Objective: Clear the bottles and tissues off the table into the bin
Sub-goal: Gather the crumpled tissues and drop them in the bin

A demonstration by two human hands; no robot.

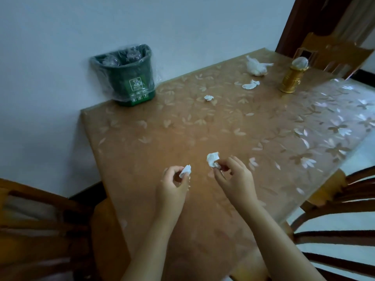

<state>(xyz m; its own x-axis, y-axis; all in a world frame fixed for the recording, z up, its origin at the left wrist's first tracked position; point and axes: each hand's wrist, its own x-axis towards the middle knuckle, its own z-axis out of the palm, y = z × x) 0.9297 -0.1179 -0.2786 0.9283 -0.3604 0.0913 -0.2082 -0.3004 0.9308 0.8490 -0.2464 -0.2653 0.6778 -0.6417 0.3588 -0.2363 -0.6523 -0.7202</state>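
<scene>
White crumpled tissue scraps (pixel 213 159) (pixel 185 170) are pinched in right hand (pixel 235 175) and left hand (pixel 172 185); green plastic-lined bin (pixel 129 78) is nearer the left, far ahead.

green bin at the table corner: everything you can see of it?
The bin is dark green, plastic-looking, narrowing toward its base, with white symbols on the front. A clear bag lines it and drapes over the rim. It stands upright on the table at its far left corner, by the wall. Clear bottles appear to lie inside.

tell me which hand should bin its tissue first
Left, probably: the left hand pinches a tissue and sits nearer the bin at the far left corner; the right hand, holding a second tissue, sits farther.
</scene>
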